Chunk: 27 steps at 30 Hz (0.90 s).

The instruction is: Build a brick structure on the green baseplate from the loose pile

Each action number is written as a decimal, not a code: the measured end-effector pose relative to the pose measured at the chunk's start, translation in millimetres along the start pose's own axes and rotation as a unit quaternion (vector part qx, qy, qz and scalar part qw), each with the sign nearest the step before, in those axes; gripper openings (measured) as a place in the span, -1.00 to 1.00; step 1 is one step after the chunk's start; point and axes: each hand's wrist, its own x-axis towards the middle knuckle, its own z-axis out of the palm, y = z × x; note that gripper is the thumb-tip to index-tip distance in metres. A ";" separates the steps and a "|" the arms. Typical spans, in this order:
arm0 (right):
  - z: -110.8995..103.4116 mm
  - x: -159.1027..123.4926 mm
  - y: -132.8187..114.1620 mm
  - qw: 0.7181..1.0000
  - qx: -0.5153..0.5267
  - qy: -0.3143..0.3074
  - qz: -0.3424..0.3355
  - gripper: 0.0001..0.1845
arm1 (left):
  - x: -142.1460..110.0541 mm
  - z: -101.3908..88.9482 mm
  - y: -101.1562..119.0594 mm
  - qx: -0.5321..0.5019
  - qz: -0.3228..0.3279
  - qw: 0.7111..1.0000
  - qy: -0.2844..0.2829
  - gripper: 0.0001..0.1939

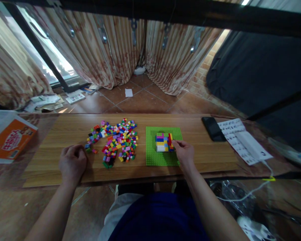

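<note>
My right hand (185, 152) pinches a red toy brick (170, 138) at the right side of a small block of stacked bricks (161, 144). That block has white, yellow, blue and pink parts and stands on a green studded baseplate (150, 159). Whether the red brick is pressed in place, I cannot tell. My left hand (72, 162) rests on the wooden board with its fingers curled closed, and nothing shows in it. Just right of it spreads a pile of loose, mixed-colour bricks (119, 146).
The wooden board (190, 129) lies along the table. To the right are a black phone (213, 129) and a folded instruction sheet (243, 140), with a white cable (251, 192) hanging below. An orange-and-white box (12, 139) stands at the left end. A dark bar crosses overhead.
</note>
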 end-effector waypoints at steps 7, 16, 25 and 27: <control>1.8 -4.3 3.9 0.999 -0.029 0.017 -0.027 -0.61 | -0.7 -1.1 2.1 -0.001 -0.015 1.000 -0.005 -0.71; -14.3 -9.7 -4.2 0.999 0.038 0.027 -0.010 -0.49 | -0.1 0.4 -0.5 -0.023 0.009 1.000 0.004 -0.73; -7.5 -50.1 -34.3 0.992 -0.012 -0.032 -0.124 -0.61 | -1.8 0.5 0.9 -0.038 0.002 0.999 0.000 -0.73; 2.7 -63.6 -39.3 0.981 -0.025 -0.088 -0.171 -0.66 | -2.4 0.6 1.0 -0.042 0.003 0.999 0.000 -0.74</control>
